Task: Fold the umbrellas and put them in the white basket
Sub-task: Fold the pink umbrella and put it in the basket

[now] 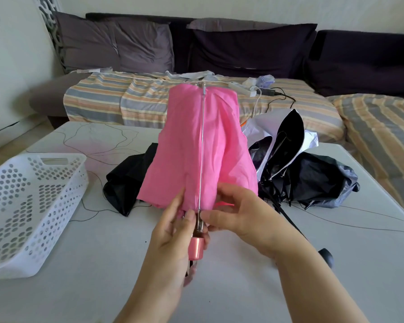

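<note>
Broadly, the worktop (243,287) carries everything; the pink umbrella (196,145) stands mid-worktop, canopy limp and light, its metal shaft stiff. Left of it sits the white basket (28,206); behind it lie black umbrellas (313,178), unfolded. Left hand (173,241) clasps the pink handle; right hand (238,213) pinches the shaft's base, probably the best hold.

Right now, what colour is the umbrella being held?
Pink fabric umbrella, with a matching pink handle; head view.
</note>
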Available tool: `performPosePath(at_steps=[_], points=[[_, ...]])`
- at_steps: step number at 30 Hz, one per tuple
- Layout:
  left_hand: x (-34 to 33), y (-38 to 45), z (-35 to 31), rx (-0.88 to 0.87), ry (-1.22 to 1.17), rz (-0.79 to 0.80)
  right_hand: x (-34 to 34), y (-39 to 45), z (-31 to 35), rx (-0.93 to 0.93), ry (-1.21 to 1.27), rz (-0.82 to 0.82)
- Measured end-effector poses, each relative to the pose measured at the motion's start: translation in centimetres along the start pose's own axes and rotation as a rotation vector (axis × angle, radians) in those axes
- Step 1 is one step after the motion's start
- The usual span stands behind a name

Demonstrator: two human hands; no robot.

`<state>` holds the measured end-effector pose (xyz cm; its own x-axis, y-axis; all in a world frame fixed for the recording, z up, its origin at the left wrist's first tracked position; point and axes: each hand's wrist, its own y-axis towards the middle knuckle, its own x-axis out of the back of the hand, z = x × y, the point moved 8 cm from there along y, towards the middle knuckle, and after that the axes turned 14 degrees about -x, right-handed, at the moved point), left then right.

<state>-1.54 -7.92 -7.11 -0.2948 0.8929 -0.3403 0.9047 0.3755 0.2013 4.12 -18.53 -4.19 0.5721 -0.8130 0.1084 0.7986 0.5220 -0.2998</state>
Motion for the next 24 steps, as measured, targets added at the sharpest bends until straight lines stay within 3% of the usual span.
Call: performPosePath(at_steps=[4,18,24], points=[[-0.4,0.1,0.0,-0.003,-0.037,0.033,0.4,0.3,-0.1,0.002,-0.124,-0.103],[-0.5,-0.1,0.0,-0.018,0.014,0.055,0.4,-0.4,0.3,0.013,-0.124,-0.122],[-0.4,-0.2,-0.4,-0.052,0.045,0.044,0.2,-0.8,0.6,-0.072,0.108,-0.045]])
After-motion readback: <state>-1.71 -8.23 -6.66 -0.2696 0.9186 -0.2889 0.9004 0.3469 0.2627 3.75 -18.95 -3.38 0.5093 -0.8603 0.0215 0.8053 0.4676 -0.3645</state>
